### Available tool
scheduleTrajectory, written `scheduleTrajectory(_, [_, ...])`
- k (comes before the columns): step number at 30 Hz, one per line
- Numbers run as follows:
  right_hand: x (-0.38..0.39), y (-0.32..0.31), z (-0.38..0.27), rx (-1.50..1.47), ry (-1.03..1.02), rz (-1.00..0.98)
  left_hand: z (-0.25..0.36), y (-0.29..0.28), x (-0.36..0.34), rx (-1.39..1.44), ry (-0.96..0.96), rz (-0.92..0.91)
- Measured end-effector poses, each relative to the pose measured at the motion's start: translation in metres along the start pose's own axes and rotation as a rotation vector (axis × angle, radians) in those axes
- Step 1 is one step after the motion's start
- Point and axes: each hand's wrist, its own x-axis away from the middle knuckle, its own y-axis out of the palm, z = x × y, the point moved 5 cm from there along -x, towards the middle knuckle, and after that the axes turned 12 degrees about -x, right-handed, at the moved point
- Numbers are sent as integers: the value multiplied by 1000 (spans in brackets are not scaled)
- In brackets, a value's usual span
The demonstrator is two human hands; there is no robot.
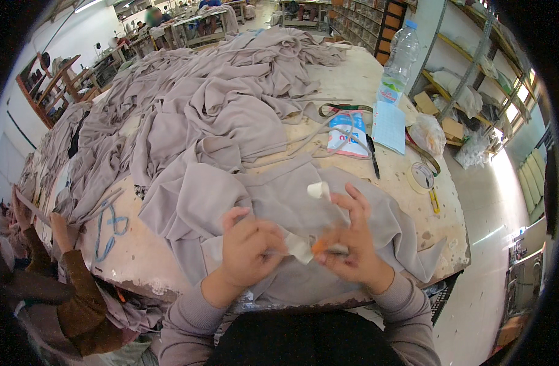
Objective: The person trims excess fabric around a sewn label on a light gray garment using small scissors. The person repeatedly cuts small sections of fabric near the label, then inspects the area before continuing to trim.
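Slanting pale scrap, slightly blurred

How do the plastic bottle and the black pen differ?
The plastic bottle is see-through with a blue cap, while the black pen is opaque. The bottle stands upright; the pen lies flat. The bottle is far wider than the pen. Both are on the table.

Both hands above grey fabric
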Motion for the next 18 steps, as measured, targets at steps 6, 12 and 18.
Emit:
scheduleTrajectory(6, [-4, -6, -8, -5, -8, -22, -15, 11, 0, 197, -214, -88])
scheduleTrajectory(12, [4, 24, -3, 462, -84, 40, 0, 15, -4, 116, -80, -137])
scheduleTrajectory(18, [14, 14, 13, 287, -16, 146, 9, 24, -6, 450, -416, -303])
